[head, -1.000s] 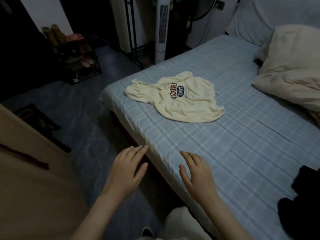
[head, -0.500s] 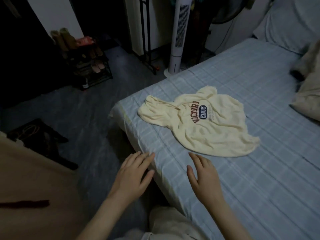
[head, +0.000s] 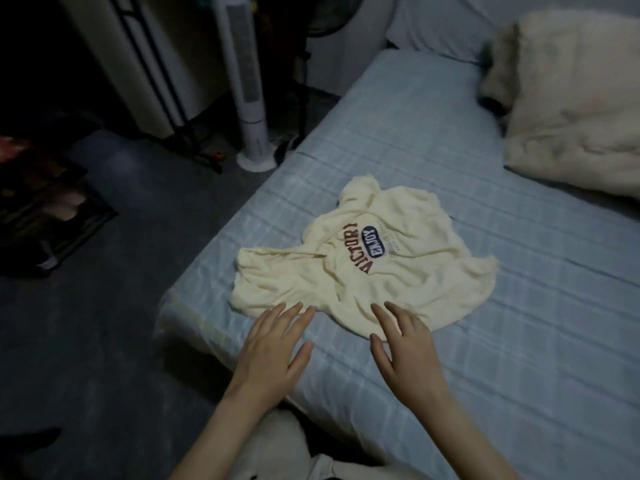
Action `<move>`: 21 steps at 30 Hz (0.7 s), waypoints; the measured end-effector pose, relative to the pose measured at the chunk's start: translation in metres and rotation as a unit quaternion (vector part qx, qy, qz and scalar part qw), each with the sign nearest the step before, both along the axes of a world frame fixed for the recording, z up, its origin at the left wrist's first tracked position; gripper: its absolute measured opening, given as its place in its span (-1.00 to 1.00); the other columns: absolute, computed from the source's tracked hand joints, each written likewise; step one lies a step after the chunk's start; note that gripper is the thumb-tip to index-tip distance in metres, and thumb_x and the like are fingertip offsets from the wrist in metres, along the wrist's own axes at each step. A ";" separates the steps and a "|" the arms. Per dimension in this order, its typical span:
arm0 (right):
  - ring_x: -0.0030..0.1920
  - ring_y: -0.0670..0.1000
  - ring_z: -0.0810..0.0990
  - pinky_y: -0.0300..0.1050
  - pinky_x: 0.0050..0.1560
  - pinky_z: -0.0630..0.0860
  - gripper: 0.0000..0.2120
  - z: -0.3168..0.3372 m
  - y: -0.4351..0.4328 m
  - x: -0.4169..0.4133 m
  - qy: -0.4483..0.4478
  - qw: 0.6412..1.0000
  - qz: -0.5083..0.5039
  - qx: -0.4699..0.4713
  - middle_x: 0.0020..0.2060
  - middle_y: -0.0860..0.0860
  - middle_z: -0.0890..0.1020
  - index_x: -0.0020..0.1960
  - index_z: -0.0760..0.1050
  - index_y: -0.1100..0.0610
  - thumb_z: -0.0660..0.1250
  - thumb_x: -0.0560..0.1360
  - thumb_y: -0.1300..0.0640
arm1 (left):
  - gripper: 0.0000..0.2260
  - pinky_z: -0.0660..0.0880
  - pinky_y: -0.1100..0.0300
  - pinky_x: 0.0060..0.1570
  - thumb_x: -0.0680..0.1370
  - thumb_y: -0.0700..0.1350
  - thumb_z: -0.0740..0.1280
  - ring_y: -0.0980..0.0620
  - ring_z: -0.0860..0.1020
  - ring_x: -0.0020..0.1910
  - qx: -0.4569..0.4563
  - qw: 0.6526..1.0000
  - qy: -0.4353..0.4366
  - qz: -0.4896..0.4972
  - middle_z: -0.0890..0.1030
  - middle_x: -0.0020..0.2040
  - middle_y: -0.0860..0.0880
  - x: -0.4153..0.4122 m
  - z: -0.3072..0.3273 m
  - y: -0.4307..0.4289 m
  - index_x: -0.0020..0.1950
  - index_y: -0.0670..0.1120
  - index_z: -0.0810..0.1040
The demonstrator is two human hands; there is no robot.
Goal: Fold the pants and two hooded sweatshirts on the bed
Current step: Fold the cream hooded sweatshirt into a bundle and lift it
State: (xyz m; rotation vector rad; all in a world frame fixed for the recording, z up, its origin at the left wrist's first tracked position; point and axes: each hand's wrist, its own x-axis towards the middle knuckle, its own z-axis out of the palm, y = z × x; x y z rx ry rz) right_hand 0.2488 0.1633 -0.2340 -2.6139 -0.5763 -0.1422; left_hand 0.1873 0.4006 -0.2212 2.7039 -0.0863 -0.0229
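Both grips open (empty) at cream sweatshirt [head: 363, 271].

Cream pillow [head: 575, 109] cut off at the right edge; small print beside the sweatshirt [head: 363, 268] logo illegible; dark objects [head: 45, 206] at far left indistinct.

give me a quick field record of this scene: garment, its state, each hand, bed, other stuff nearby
garment: cream hooded sweatshirt with VICTORY ENJOY print
state: crumpled, unfolded, lying near the bed's corner
left hand: open, fingers spread, tips at the sweatshirt's near edge
right hand: open, fingertips over the near hem, nothing gripped
bed: light blue checked sheet
on bed, far side: cream pillow
on floor: white tower fan beyond the bed
pants, second sweatshirt: not in view
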 end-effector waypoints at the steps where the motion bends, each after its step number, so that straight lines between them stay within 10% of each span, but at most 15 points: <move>1: 0.17 0.25 0.61 0.16 0.13 0.56 -0.60 -0.002 0.009 -0.002 0.014 0.999 -0.029 -0.004 0.23 0.21 0.60 0.35 0.53 0.22 0.28 0.56 0.10 | -0.51 0.27 0.00 0.40 0.60 0.11 0.09 -0.13 0.43 0.39 0.008 0.999 0.001 -0.032 0.49 0.40 -0.03 0.015 -0.003 0.015 0.48 -0.04 0.41; 15: 0.19 0.25 0.60 0.15 0.14 0.56 -0.58 -0.067 0.001 0.037 0.089 0.945 -0.316 -0.013 0.28 0.23 0.57 0.38 0.51 0.21 0.39 0.54 0.17 | -0.53 0.40 -0.12 0.34 0.59 0.07 0.10 -0.18 0.47 0.35 -0.024 0.960 0.028 -0.276 0.52 0.37 -0.10 0.232 -0.065 0.008 0.43 -0.08 0.48; 21: 0.32 0.34 0.51 0.24 0.26 0.49 -0.53 -0.176 -0.053 0.115 0.136 0.934 -0.331 -0.017 0.37 0.28 0.49 0.42 0.47 0.22 0.42 0.52 0.23 | -0.48 0.05 -0.09 0.53 0.60 0.10 0.04 -0.09 0.22 0.54 -0.010 0.955 0.046 -0.291 0.31 0.54 -0.02 0.286 -0.185 -0.088 0.55 0.02 0.28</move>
